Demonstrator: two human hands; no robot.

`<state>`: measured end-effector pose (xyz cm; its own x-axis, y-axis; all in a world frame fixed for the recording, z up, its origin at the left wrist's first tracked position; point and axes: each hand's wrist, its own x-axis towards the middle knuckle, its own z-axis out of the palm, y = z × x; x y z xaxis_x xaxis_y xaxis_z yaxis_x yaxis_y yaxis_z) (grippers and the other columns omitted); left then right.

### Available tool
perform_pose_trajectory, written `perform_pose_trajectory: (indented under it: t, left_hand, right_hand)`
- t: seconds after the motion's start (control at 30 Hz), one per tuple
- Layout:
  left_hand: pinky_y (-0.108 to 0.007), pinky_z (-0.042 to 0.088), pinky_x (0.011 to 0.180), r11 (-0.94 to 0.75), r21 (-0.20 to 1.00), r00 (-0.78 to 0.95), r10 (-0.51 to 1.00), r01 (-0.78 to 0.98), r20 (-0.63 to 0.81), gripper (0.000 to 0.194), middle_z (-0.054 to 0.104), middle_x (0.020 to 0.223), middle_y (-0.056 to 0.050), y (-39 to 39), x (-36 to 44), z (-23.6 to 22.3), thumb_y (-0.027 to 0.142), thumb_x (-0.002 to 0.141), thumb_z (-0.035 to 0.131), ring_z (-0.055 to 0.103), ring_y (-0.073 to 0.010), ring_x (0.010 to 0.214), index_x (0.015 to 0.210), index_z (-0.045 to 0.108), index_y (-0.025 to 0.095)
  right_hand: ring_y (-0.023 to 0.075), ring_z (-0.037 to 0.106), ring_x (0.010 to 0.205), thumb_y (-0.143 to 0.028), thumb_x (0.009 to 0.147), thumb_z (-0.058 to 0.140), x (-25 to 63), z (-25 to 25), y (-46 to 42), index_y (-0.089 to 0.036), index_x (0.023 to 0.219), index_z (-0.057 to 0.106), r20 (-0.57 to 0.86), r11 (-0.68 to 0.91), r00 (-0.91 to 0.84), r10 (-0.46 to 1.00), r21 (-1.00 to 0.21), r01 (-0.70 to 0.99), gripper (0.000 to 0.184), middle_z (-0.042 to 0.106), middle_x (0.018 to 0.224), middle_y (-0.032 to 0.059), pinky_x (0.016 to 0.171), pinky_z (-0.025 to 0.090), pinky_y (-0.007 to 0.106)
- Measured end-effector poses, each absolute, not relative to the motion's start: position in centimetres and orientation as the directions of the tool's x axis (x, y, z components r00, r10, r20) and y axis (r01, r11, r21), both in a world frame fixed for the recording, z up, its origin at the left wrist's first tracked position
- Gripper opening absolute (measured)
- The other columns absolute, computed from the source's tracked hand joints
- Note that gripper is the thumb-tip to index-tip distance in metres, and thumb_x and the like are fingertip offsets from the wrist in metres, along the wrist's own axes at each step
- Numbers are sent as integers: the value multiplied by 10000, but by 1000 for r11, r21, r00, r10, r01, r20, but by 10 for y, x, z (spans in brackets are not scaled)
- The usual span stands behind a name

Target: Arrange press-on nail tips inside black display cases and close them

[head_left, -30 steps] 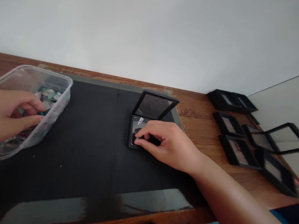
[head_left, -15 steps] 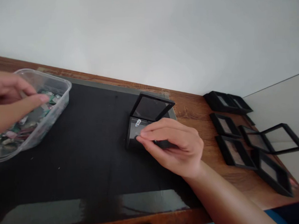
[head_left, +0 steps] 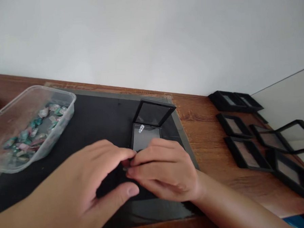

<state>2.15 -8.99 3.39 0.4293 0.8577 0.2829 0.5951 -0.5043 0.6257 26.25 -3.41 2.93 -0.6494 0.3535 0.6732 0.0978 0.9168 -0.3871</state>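
Observation:
My right hand [head_left: 165, 171] is closed in a pinch in front of the small black box [head_left: 133, 137]. A tiny grey piece shows at its fingertips, too small and covered to name. Reaching in from the left, my left hand [head_left: 91, 181] has its index finger against the right fingertips, while its thumb is stretched out apart. The box's windowed lid [head_left: 152, 113] is tilted up. A small whitish speckled piece [head_left: 141, 128] lies inside near the hinge. The box's front is hidden by my hands.
On the left stands a clear plastic tub [head_left: 45, 145] with many small green, pink and white stones [head_left: 28, 134]. Several black windowed boxes [head_left: 245, 153] lie on the wooden table [head_left: 201, 135] at right. A black mat [head_left: 96, 120] lies beneath the small box.
My left hand has come from above the tub to meet the right fingers. My right hand has drawn back from over the box toward me, still pinched.

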Motion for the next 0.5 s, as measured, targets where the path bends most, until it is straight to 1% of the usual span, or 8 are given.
perform_pose_trajectory:
  t: [0.1, 0.17, 0.23, 0.3, 0.4, 0.5]
  left_hand:
    - [-196, 605, 784, -422, 745, 461, 870, 516, 173, 220, 809, 1024, 107, -90, 29, 34, 439, 1053, 658, 769, -99, 886, 1269, 696, 420]
    - [-183, 593, 751, -348, 798, 453, 885, 491, 107, 211, 807, 965, 98, -86, 28, 35, 448, 1040, 689, 743, -91, 819, 1238, 757, 424]
    - [-166, 574, 718, -294, 841, 435, 897, 454, 79, 179, 806, 906, 97, -82, 26, 37, 426, 1019, 723, 722, -78, 765, 1175, 810, 420]
    - [-141, 557, 692, -276, 871, 430, 899, 407, 84, 136, 815, 865, 108, -77, 25, 40, 366, 998, 748, 731, -62, 742, 1077, 848, 414]
    - [-105, 543, 659, -298, 886, 472, 876, 356, 105, 150, 827, 821, 135, -73, 29, 44, 274, 963, 782, 752, -42, 716, 955, 864, 399]
    - [-83, 550, 665, -356, 868, 491, 857, 346, 156, 213, 834, 822, 159, -75, 34, 48, 239, 982, 769, 759, -24, 703, 997, 868, 426]
  right_hand:
    - [114, 699, 702, -177, 1088, 683, 263, 31, -37, -136, 1011, 811, 687, 939, -658, 307, -330, 93, 154, 841, 918, 33, 626, 544, 281]
    - [107, 663, 675, -161, 1097, 659, 264, 35, -37, -147, 995, 813, 687, 941, -653, 317, -314, 127, 185, 833, 905, 22, 609, 522, 277]
    - [98, 633, 665, -154, 1090, 671, 265, 38, -37, -165, 974, 819, 685, 936, -646, 338, -313, 158, 189, 823, 888, 9, 599, 505, 262]
    - [98, 575, 628, -156, 1083, 683, 265, 41, -37, -179, 948, 827, 680, 935, -646, 348, -306, 182, 199, 809, 858, -2, 570, 477, 264]
    - [108, 506, 588, -145, 1075, 681, 265, 44, -38, -187, 890, 819, 673, 938, -655, 344, -281, 203, 235, 793, 811, -16, 541, 446, 287]
    - [113, 508, 591, -131, 1057, 698, 267, 45, -39, -185, 909, 813, 672, 944, -664, 327, -270, 192, 195, 804, 823, -22, 542, 451, 300]
